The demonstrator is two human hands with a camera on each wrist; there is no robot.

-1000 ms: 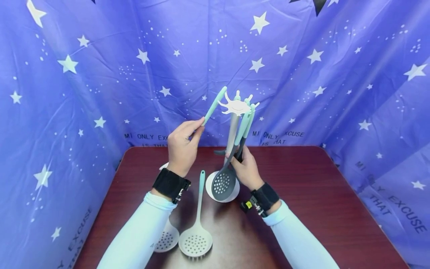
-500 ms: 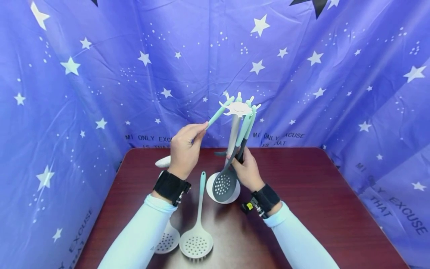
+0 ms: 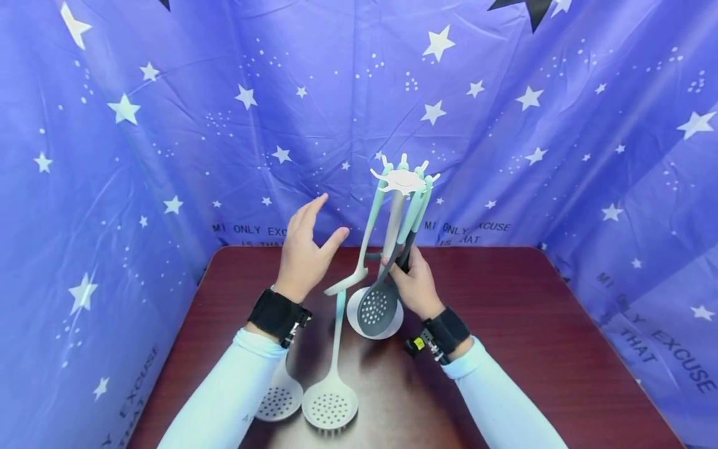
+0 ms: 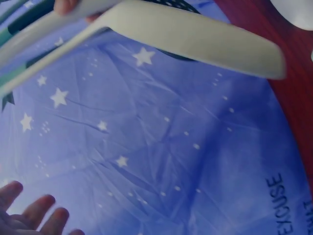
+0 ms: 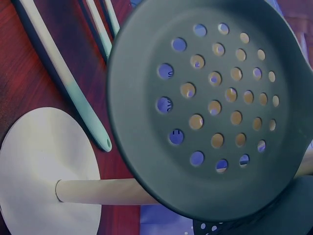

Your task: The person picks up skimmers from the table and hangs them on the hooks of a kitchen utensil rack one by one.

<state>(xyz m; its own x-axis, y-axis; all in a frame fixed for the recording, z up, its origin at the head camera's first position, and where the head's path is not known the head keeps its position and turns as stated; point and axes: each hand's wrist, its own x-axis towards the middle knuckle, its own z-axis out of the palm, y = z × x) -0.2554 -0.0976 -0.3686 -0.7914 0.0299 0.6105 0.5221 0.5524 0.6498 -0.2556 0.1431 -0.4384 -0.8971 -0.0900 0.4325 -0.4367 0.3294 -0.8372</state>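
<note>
In the head view, my left hand (image 3: 305, 252) is spread, thumb apart from the fingers, holding nothing. Just right of it, an off-white utensil (image 3: 366, 240) with a mint handle and shallow head hangs from the white utensil stand (image 3: 404, 181). The left wrist view shows its smooth head (image 4: 195, 39) close up. My right hand (image 3: 416, 284) grips the stand's pole (image 3: 395, 221), fingertips showing at its left side. In front of the pole hangs a dark grey skimmer (image 3: 377, 310), large in the right wrist view; more dark utensils hang behind it, partly hidden.
On the dark red table (image 3: 493, 330) lies an off-white skimmer (image 3: 331, 402), its mint handle toward the stand's round base (image 3: 353, 315). Another skimmer (image 3: 280, 399) beside it is partly covered by my left forearm. A starry purple cloth (image 3: 359, 112) encloses the back and sides.
My left hand brought the off-white utensil's mint handle right to the stand's hook and let go; the utensil now hangs there. The left hand's fingers have spread. My right hand keeps its grip.
</note>
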